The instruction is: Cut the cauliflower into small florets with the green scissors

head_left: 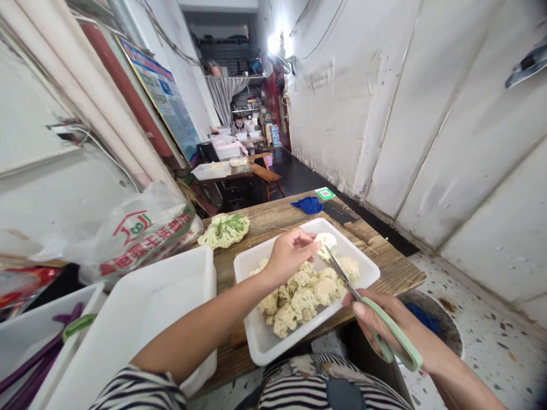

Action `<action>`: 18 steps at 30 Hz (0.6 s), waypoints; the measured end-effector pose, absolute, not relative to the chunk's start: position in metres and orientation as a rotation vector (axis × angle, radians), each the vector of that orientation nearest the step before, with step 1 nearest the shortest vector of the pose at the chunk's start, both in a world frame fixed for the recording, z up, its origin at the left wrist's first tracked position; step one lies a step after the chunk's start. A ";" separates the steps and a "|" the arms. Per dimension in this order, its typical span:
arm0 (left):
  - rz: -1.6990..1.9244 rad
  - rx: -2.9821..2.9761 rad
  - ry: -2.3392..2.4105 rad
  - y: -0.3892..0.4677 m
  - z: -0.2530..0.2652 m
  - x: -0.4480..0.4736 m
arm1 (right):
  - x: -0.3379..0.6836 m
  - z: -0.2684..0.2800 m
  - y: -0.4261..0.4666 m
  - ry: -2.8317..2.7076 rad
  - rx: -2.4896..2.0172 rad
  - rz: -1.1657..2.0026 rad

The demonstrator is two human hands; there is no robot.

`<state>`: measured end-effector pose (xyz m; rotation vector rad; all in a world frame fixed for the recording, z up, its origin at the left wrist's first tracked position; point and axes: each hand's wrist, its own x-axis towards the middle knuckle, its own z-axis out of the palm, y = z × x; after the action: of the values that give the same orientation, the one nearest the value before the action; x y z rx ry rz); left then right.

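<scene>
My left hand (294, 250) pinches a cauliflower floret (325, 245) above the far side of a white plastic tray (258, 347). In my right hand (384, 319) is a pair of scissors (395, 333) with pale green handles, the blades pointing up and left and touching the floret. Many cut cauliflower florets (304, 302) lie heaped in the tray below. A larger piece of cauliflower (225, 230), green stems showing, rests on the wooden table behind the tray, to the left.
On the table's far right lie a cleaver (342, 215), a blue cloth (308, 205) and a QR-code card (325, 193). Left stand a white bin (171, 285), purple eggplants (47, 364) and a plastic bag (145, 233). Farther back, a person (240, 125) sits behind tables.
</scene>
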<state>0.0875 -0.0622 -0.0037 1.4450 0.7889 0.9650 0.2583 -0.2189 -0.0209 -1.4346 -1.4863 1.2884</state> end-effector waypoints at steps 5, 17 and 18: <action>0.954 1.509 0.777 -0.061 -0.006 0.087 | 0.258 -0.016 -0.217 -1.468 -1.494 1.284; 0.918 1.391 0.826 -0.052 -0.012 0.087 | 0.255 -0.032 -0.206 -1.281 -1.538 1.294; 0.919 1.341 0.861 -0.048 -0.014 0.086 | 0.256 -0.033 -0.207 -1.282 -1.503 1.316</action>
<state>0.0860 -0.0484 -0.0138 1.3407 0.8611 0.9194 0.2555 -0.2067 -0.0328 -1.5034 -1.2817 1.3160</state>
